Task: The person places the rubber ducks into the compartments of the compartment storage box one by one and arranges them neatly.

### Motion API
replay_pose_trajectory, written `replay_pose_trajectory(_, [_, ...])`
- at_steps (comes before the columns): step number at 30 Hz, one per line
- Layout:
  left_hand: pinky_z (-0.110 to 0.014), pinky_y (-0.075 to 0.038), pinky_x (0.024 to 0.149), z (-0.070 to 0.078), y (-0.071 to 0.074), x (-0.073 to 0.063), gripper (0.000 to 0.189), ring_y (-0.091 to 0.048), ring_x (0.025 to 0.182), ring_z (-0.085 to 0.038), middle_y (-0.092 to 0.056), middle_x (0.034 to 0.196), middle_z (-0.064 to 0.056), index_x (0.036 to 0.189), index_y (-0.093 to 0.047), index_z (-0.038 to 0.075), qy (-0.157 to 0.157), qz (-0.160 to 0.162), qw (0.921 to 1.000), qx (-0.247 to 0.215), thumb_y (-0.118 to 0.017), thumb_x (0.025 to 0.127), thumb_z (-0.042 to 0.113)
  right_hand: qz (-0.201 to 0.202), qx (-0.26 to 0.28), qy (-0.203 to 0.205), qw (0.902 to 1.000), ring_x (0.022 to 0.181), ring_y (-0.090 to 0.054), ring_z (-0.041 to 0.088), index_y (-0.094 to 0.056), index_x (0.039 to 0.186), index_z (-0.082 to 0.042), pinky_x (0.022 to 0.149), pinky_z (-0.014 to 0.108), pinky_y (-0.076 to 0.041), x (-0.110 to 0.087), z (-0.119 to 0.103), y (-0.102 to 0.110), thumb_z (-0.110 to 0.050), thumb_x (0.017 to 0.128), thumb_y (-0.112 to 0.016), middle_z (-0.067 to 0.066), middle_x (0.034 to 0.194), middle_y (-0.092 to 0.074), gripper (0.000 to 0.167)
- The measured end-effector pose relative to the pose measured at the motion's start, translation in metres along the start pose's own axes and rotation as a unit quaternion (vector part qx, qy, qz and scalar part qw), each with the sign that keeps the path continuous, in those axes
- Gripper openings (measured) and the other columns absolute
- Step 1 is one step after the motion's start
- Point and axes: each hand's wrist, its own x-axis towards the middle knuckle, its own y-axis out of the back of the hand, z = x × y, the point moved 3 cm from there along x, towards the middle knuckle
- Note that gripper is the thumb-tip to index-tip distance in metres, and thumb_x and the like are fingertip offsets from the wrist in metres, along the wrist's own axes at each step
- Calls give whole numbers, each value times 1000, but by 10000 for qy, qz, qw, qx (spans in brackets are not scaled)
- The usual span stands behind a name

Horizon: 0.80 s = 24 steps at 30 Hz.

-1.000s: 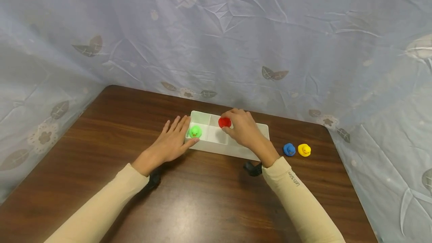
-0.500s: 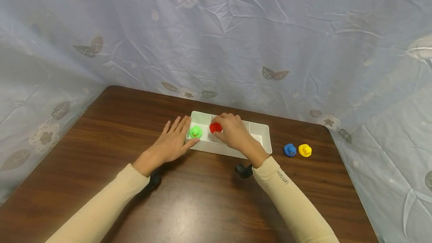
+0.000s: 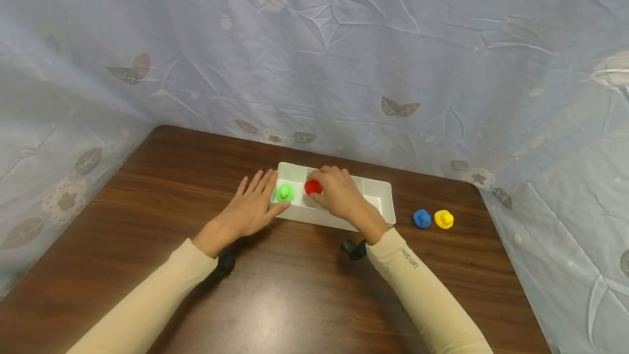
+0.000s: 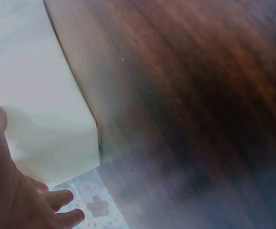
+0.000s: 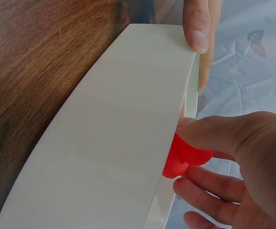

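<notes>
A white divided box (image 3: 314, 214) stands on the table, a green rubber duck (image 3: 285, 192) in its leftmost compartment. My left hand (image 3: 245, 209) lies with straight fingers along the box's left end, its thumb at the front rim; the left wrist view catches part of this hand (image 4: 14, 191) beside the box's wall (image 4: 47, 105). Between thumb and fingers, my right hand (image 3: 341, 194) holds a red rubber duck (image 3: 313, 187) in the second compartment from the left. In the right wrist view the red duck (image 5: 188, 155) is partly hidden by the box wall and the thumb.
To the right of the box, a blue rubber duck (image 3: 421, 218) and a yellow rubber duck (image 3: 444, 219) sit side by side on the brown wooden table (image 3: 275, 299). A patterned curtain (image 3: 314, 59) hangs behind the table's far edge.
My right hand has moved left and lower with the red duck, from over the box's middle into the second compartment. During the last half second it barely moves. The left hand stays in place.
</notes>
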Motion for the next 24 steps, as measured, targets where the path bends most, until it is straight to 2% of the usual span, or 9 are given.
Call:
replay_pose_trajectory(15, [-69, -8, 133, 0, 0, 0, 96, -11, 168, -44, -12, 180, -19, 172, -5, 3, 5, -30, 10000, -24, -37, 109, 68, 7, 82, -31, 10000, 104, -70, 32, -77, 120, -12, 91, 49, -54, -1, 1, -5, -22, 92, -84, 10, 116, -78, 30])
replay_pose_trajectory(24, [-70, -9, 133, -1, 0, 1, 96, -12, 167, -44, -13, 180, -20, 172, -5, 3, 1, -59, 10000, 71, -36, 109, 68, -85, 68, -174, 9998, 120, -67, 37, -74, 131, -11, 99, 52, -51, -3, 6, -1, -20, 95, -81, 12, 130, -74, 38])
